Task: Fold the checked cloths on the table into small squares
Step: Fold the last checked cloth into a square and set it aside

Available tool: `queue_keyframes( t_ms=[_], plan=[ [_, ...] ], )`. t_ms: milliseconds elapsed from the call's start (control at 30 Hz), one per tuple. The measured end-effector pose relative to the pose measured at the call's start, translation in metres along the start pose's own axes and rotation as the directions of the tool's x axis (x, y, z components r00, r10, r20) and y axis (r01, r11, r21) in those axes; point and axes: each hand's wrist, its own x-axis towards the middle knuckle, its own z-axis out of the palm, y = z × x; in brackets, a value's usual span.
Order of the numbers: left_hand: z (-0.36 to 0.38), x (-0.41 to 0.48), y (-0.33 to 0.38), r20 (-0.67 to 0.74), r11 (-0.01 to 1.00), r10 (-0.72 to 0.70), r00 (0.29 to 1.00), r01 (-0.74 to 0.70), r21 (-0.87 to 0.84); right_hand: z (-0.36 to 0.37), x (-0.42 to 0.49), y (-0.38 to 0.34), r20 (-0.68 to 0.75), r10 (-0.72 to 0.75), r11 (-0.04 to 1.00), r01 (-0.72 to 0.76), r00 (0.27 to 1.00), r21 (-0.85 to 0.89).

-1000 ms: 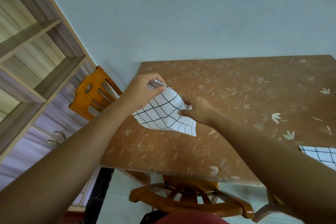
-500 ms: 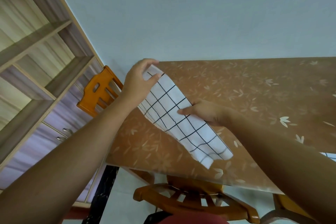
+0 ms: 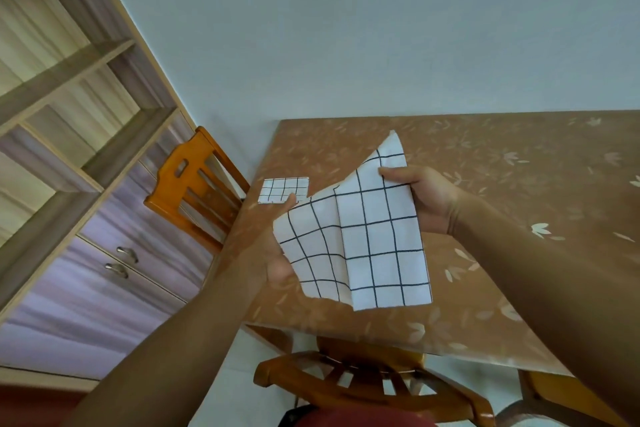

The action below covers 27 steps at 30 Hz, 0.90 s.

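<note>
I hold a white cloth with a black check (image 3: pixel 367 239) in the air above the brown flowered table (image 3: pixel 485 184). It is folded lengthwise, one layer overlapping the other. My right hand (image 3: pixel 419 198) pinches its upper right edge, thumb on top. My left hand (image 3: pixel 277 260) grips the left layer from underneath; the cloth hides most of its fingers. A second checked cloth (image 3: pixel 282 189), folded into a small square, lies flat near the table's far left corner.
An orange wooden chair (image 3: pixel 194 191) stands at the table's left side, another (image 3: pixel 363 381) under the near edge. A wooden shelf unit with drawers (image 3: pixel 86 184) lines the left wall. A pale wall rises behind the table.
The cloth has been lifted off the table and swung toward me, now folded lengthwise between both hands. The small folded square at the far left has come into sight.
</note>
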Motion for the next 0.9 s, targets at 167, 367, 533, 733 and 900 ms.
queue_keyframes(
  t_ms=[167, 367, 533, 733, 900],
  plan=[
    [0.026, -0.027, 0.020, 0.143, 0.979, -0.188, 0.972, 0.198, -0.055, -0.013, 0.001, 0.008, -0.134, -0.007, 1.000, 0.006, 0.991, -0.009],
    [0.040, -0.023, 0.026, 0.125, 0.963, 0.042, 0.991, -0.073, 0.258, -0.019, 0.008, 0.019, -0.304, -0.093, 0.991, 0.060, 0.948, -0.117],
    [0.045, -0.017, 0.025, 0.028, 0.918, 0.175, 0.984, -0.173, 0.356, -0.025, 0.005, 0.025, -0.465, -0.243, 0.960, 0.141, 0.851, -0.242],
    [0.037, -0.008, 0.034, 0.062, 0.793, 0.301, 0.952, -0.286, 0.538, -0.028, 0.004, 0.032, -0.455, -0.408, 0.889, 0.229, 0.792, -0.397],
    [0.025, 0.002, 0.037, 0.179, 0.489, 0.334, 0.926, -0.332, 0.806, -0.028, 0.003, 0.031, -0.367, -0.449, 0.806, 0.192, 0.814, -0.560]
  ],
)
